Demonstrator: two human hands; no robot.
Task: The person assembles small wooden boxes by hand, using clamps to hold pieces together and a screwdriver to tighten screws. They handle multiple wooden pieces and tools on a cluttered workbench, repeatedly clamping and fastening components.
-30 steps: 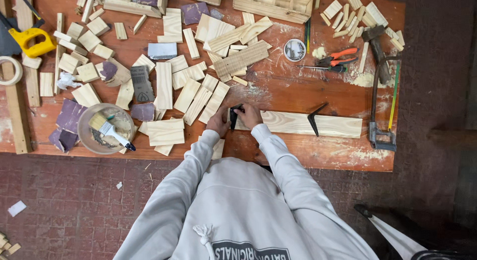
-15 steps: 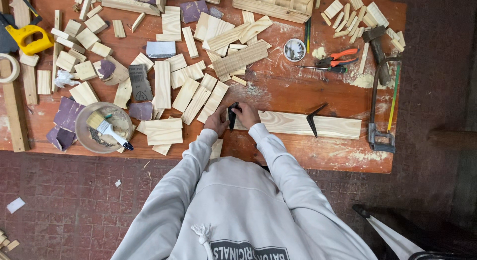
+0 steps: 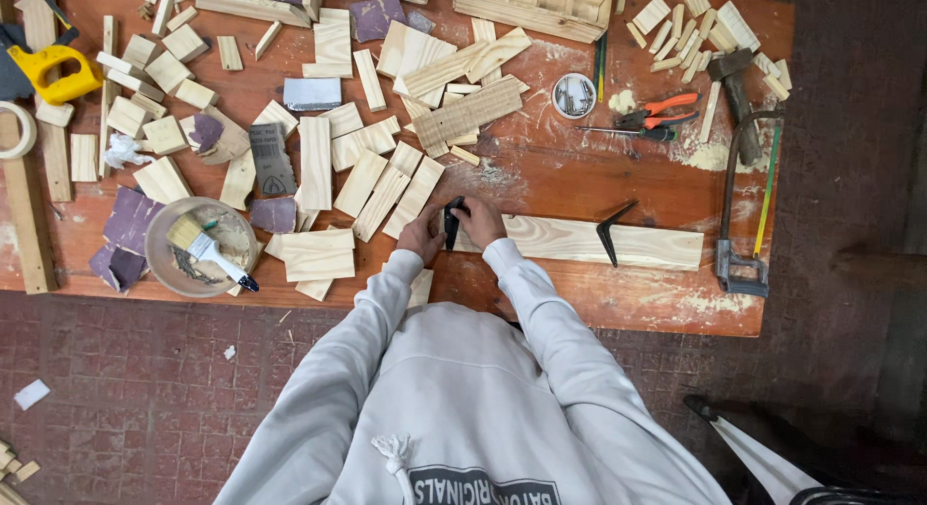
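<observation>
Both hands, left hand point(image 3: 421, 237) and right hand point(image 3: 480, 222), fingers pinching black bracket point(image 3: 452, 222) at plank point(image 3: 579, 241) end; second bracket point(image 3: 612, 231) already seated.

Bare red-brown wooden surface point(image 3: 550, 182) lies open just beyond the hands, hemmed by scattered pale wood offcuts point(image 3: 386, 182) to their left, the long pale plank point(image 3: 579, 242) with its black angle bracket point(image 3: 612, 231) rightward.

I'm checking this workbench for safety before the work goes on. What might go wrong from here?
Both hands, left hand and right hand, pinch a small black bracket at the end of the long plank; fingers could get nipped. The plank looks unclamped and might slide. The bowl sits near the table edge.
</observation>
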